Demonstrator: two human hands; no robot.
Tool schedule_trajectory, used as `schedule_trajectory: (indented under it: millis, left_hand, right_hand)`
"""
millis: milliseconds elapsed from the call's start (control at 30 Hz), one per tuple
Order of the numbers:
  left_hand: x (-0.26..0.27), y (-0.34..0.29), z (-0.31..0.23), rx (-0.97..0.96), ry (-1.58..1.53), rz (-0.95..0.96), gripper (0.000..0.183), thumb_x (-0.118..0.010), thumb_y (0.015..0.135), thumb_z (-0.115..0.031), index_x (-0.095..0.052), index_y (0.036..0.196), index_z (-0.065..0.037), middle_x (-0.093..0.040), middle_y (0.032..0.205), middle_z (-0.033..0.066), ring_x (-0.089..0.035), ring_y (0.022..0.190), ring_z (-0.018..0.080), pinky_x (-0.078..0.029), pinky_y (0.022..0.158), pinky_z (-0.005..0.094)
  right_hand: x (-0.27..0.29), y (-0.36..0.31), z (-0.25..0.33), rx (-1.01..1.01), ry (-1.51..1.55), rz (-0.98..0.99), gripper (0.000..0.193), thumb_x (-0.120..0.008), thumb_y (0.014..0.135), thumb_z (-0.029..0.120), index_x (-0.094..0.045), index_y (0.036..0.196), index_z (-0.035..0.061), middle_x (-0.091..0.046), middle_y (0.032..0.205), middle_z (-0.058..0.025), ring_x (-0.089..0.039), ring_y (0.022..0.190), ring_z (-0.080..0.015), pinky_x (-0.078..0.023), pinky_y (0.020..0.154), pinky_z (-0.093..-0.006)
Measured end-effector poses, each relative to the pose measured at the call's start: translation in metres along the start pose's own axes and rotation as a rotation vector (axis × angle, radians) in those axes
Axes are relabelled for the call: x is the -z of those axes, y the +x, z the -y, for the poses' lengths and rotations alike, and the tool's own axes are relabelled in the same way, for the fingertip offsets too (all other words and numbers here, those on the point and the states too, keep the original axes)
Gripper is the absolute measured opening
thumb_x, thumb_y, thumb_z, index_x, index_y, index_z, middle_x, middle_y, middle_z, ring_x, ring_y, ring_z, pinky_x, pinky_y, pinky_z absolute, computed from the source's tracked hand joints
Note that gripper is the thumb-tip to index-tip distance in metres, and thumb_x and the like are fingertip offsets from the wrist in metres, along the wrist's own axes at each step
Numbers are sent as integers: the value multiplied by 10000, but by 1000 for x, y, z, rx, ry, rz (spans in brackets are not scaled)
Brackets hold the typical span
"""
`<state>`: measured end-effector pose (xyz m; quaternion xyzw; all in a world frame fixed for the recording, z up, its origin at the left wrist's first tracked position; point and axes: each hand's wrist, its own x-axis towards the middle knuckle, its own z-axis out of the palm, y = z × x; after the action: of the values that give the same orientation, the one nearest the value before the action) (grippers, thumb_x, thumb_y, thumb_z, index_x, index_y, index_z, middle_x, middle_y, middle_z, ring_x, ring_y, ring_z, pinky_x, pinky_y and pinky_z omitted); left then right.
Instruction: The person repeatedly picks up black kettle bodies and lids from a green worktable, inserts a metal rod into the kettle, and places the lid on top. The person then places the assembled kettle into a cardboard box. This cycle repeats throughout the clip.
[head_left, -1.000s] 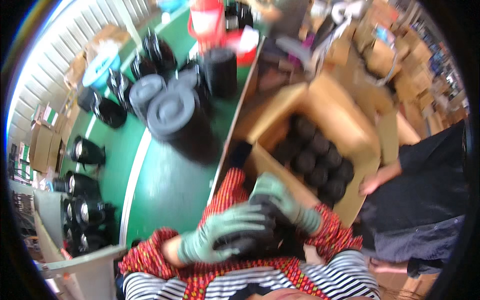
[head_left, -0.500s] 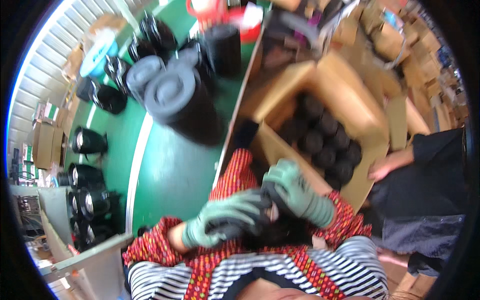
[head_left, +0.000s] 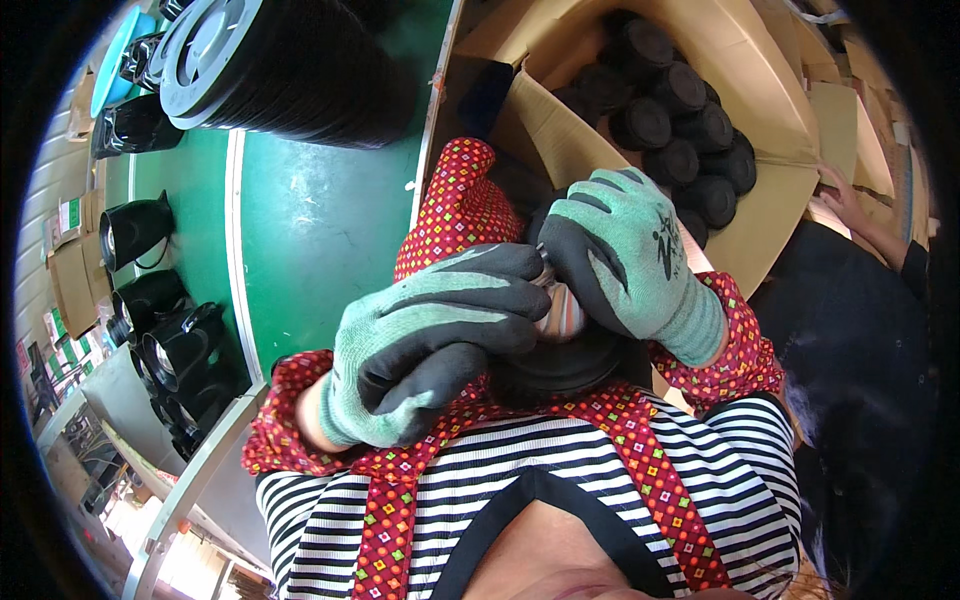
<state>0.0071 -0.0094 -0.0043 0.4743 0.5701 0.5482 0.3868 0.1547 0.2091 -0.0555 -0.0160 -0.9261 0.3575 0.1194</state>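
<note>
Both my hands wear green gloves with black palms. My left hand [head_left: 430, 345] and my right hand [head_left: 625, 255] are closed together around a round black part [head_left: 570, 362] with a pale metal centre [head_left: 560, 312], held close over my lap. My fingers hide most of the part. Just beyond my right hand stands an open cardboard box [head_left: 770, 215] holding several round black parts [head_left: 685, 120] in rows.
A green floor [head_left: 320, 230] lies to the left, with a tall stack of black round rings [head_left: 270, 65] and several black housings [head_left: 165, 340] along the left rim. Another person's hand [head_left: 850, 205] rests by the box's right side. A grey metal frame [head_left: 190, 480] runs at lower left.
The view has tipped down and closer, so my hands and the part look larger. My hands have closed tighter around the part and the box has shifted up and right.
</note>
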Motion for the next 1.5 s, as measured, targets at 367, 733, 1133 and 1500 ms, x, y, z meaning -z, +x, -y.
schedule_trajectory:
  millis: [367,733,1133,1500]
  left_hand:
    - [-1,35,-3,307,793,126,536,-697,888,-123,-579,1392,15,-717,1078,276,-727,973,438,-581,854,469]
    - [2,42,16,-293,866,-129,392,-791,813,-114,-688,1182,-30,-683,1124,192,-679,998,409,-552,871,474]
    - [-25,27,-13,-193,930,95,330,-795,749,-213,-746,1040,-65,-667,1135,135,-634,1060,350,-531,908,489]
    - [-113,83,-9,-87,991,374,522,-652,917,-323,-636,1302,29,-674,1091,160,-672,990,310,-555,862,386]
  right_hand:
    - [0,-2,42,-66,-227,34,426,-691,901,335,-662,1217,50,-613,925,-135,-622,892,-325,-451,789,-468]
    - [77,24,33,270,-22,357,291,-682,962,242,-705,1179,49,-703,1019,-138,-699,898,-306,-549,759,-420]
    - [-37,71,-15,85,1299,473,347,-609,1027,83,-620,1363,-5,-674,1269,-152,-653,1187,-215,-513,1051,-350]
    - [-42,53,-27,132,1167,357,303,-658,960,110,-618,1234,-13,-625,1196,-163,-614,1121,-306,-484,1042,-453]
